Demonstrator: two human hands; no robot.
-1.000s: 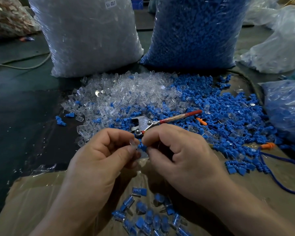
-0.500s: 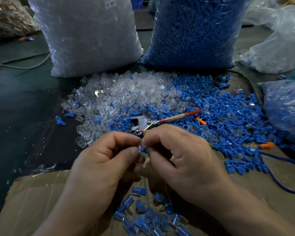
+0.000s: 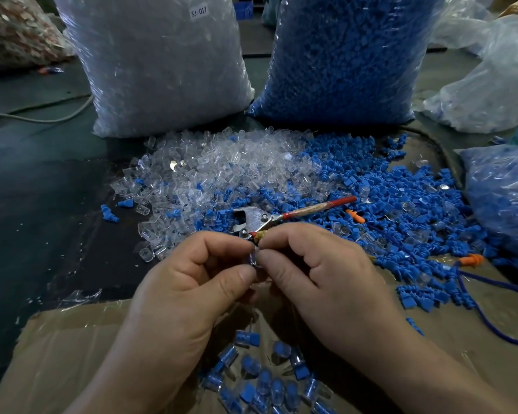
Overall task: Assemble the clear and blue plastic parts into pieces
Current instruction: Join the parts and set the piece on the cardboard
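Since a second ago the two hands have closed in on each other: the blue that then showed plainly between the fingertips is now nearly swallowed, and only a bluish glint of the piece [image 3: 253,259] is left in the pinch. Left hand [image 3: 186,282]: thumb and forefinger curled tight on the piece. Right hand [image 3: 320,273]: likewise, pinching it from the other side. Piece is held in the air just this side of the pliers [image 3: 269,218], above the cardboard [image 3: 72,354] where finished pieces [image 3: 266,380] lie; loose clear parts [image 3: 222,168] and blue parts [image 3: 401,204] are heaped beyond. Judgement: press-fit near its end. To do it well, push straight along the axis, no tilt, until the blue seats fully. Seating cannot be told, as the fingers hide the joint. Side force could cock the insert or let the slick shell slip out.
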